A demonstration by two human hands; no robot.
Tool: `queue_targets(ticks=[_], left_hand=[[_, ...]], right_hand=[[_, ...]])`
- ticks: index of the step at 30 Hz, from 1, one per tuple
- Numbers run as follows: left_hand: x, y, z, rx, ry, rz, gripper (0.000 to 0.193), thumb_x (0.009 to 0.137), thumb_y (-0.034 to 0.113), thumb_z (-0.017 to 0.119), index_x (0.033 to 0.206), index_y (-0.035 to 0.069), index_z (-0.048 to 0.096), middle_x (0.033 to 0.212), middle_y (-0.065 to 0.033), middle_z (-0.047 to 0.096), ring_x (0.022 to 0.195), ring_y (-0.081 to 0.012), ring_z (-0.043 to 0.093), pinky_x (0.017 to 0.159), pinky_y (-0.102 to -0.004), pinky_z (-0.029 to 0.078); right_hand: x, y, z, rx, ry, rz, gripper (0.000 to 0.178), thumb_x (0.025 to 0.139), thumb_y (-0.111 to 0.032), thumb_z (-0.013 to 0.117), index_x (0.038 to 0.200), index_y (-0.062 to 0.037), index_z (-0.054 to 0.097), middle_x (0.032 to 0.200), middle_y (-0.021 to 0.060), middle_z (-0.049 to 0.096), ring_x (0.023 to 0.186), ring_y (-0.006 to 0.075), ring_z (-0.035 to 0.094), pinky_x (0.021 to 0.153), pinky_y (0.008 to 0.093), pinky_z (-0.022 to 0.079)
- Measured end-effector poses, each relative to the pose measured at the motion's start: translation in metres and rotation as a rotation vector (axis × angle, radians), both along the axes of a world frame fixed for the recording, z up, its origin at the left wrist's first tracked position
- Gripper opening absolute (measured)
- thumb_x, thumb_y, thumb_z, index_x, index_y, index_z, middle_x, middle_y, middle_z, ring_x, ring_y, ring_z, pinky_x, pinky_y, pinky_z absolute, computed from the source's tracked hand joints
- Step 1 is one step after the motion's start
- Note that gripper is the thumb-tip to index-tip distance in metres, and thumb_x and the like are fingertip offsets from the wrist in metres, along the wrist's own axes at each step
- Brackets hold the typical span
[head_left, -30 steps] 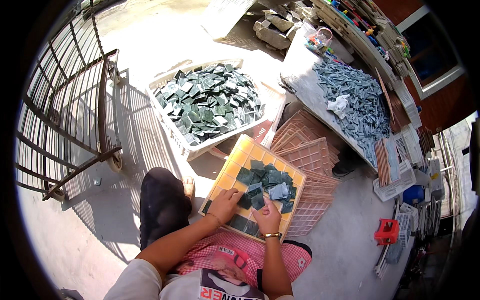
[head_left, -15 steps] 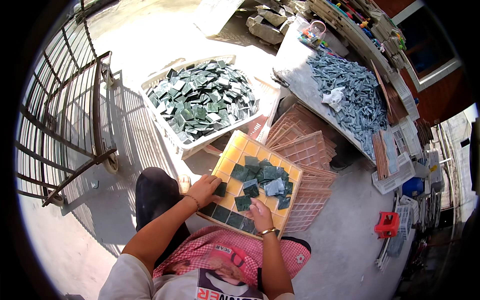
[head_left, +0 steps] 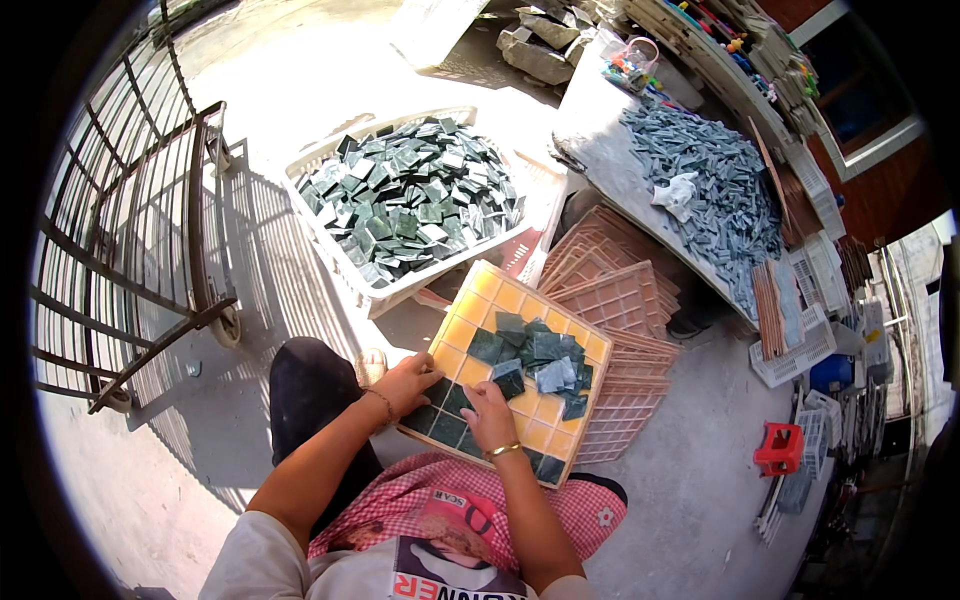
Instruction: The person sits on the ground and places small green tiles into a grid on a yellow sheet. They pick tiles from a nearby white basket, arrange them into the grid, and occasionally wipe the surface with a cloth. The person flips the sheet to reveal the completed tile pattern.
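I am partway through filling the yellow grid tray (head_left: 497, 300) that rests tilted on my lap: its near-left cells already hold dark green tiles, while a loose heap of green tiles (head_left: 535, 355) sits across its middle and the far and right cells are bare. My left hand (head_left: 408, 382) lies on the tray's left edge, fingers curled over the rim, seemingly steadying it. My right hand (head_left: 490, 410) is on the filled cells near the lower edge, fingertips pressed together on a tile; whether they pinch it or only push it I cannot tell. I judge the step as seating a tile; next comes drawing one off the heap into a neighbouring bare cell, squarely. The white crate (head_left: 345, 270) of spare tiles stands just beyond.
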State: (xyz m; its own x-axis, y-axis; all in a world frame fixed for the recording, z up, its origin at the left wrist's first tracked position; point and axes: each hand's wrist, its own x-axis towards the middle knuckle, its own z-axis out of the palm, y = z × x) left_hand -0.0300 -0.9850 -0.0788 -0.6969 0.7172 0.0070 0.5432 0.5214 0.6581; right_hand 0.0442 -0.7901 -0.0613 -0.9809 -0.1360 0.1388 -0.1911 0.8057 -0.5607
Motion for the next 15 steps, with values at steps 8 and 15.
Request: queue_targets(ticks=[8, 15], left_hand=[[0.004, 0.004, 0.004, 0.005, 0.033, -0.005, 0.046, 0.067, 0.015, 0.069, 0.109, 0.004, 0.056, 0.105, -0.0111, 0.048, 0.098, -0.0279, 0.048, 0.085, -0.0349, 0.042], [0.012, 0.023, 0.025, 0.041, 0.037, 0.205, 0.028, 0.072, 0.013, 0.063, 0.098, 0.006, 0.055, 0.1, -0.0082, 0.05, 0.094, -0.0279, 0.05, 0.08, -0.0348, 0.044]], right_hand=[[0.0, 0.02, 0.011, -0.016, 0.059, -0.451, 0.054, 0.065, -0.015, 0.072, 0.112, -0.0038, 0.05, 0.105, 0.016, 0.05, 0.094, 0.0318, 0.053, 0.078, 0.0379, 0.046], [-0.005, 0.035, 0.003, 0.265, -0.016, -0.459, 0.064, 0.058, -0.026, 0.076, 0.112, -0.0066, 0.048, 0.102, 0.0155, 0.052, 0.094, 0.0334, 0.052, 0.075, 0.0401, 0.046]])
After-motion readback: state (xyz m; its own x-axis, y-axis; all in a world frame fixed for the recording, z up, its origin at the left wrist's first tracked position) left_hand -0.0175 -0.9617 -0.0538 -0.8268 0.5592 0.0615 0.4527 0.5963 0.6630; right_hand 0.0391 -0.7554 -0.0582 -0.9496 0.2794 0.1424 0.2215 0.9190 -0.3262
